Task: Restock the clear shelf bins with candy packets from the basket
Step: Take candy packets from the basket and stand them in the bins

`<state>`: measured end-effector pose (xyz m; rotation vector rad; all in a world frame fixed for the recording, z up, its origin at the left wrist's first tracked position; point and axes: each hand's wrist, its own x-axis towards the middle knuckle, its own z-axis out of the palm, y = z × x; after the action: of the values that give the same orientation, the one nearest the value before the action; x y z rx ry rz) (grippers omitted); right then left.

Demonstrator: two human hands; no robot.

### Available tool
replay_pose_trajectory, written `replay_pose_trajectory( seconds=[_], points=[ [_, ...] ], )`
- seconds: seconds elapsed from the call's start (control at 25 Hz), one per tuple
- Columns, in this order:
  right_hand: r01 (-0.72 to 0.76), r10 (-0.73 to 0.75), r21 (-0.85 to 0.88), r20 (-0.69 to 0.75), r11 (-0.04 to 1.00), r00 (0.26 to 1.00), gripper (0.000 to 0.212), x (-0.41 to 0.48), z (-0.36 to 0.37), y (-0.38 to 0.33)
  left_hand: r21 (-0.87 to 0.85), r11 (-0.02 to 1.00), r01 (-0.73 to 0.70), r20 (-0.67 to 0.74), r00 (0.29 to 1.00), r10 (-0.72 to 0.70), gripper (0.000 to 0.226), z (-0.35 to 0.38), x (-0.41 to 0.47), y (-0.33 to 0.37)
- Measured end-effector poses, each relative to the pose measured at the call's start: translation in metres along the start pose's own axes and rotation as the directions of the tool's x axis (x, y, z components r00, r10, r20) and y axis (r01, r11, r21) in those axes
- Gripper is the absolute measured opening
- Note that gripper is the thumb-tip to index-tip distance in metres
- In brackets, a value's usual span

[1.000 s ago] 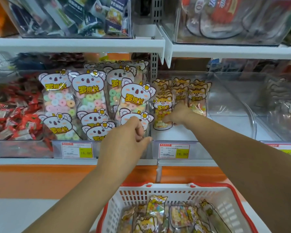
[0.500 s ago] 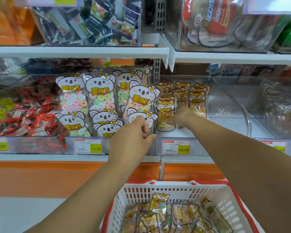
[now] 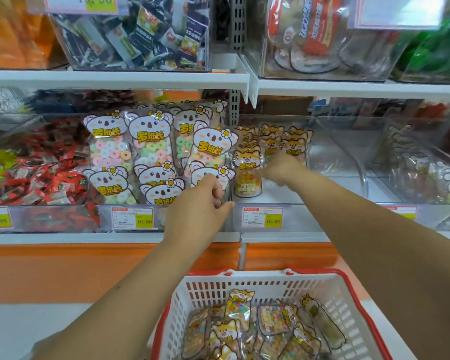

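**Two Hands at the Candy Bins**

At the far left, a bin of red-wrapped sweets [image 3: 37, 172] stood on the shelf. Beside it, the koala packets [image 3: 151, 152] stood upright in rows in their own bin. The left hand [image 3: 203, 201] was at the front right corner of that bin. Its fingers [image 3: 216, 189] were curled inward and its thumb was stretched to the right. It could not be told whether they gripped anything.

In the next clear bin [image 3: 335, 157], the fox packets [image 3: 247, 167] stood at the left side. The right hand [image 3: 281, 170] (blurred in the picture) was against the front ones. Its fingers were hidden, so their state could not be told.

Below, the white basket [image 3: 244, 284] with a red rim held loose fox packets [image 3: 244, 328] in a heap.
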<state>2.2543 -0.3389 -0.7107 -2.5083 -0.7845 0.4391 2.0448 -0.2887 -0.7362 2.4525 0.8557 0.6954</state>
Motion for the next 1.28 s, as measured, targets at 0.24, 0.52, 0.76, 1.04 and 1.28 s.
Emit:
replay_pose_trajectory(
  seconds=[0.24,0.52,0.76,1.04,1.28],
  points=[
    [0.268,-0.082,0.591,-0.322,0.761,0.943,0.009,-0.119,-0.003,0.063,0.029,0.977,-0.211,0.201,0.959,0.201,0.019,0.026,-0.049,0.010],
    [-0.363,0.222,0.332,0.392,0.871,0.893,0.013,-0.181,0.142,0.230,-0.047,0.991,0.126,0.756,0.653,-0.047,0.022,0.151,-0.139,-0.042],
    [-0.421,0.354,0.137,0.350,0.897,0.867,0.047,-0.187,0.199,0.272,0.087,0.996,-0.010,0.846,0.529,-0.068,0.031,0.188,-0.183,-0.064],
    [-0.480,0.502,-0.154,0.334,0.864,0.797,0.111,-0.172,0.209,0.263,0.010,0.963,0.268,0.814,0.557,-0.164,0.033,0.194,-0.170,-0.068],
    [-0.467,0.500,-0.194,0.196,0.863,0.843,0.078,-0.163,0.203,0.260,-0.071,0.937,0.343,0.786,0.597,-0.159,0.043,0.202,-0.168,-0.061]
  ],
)
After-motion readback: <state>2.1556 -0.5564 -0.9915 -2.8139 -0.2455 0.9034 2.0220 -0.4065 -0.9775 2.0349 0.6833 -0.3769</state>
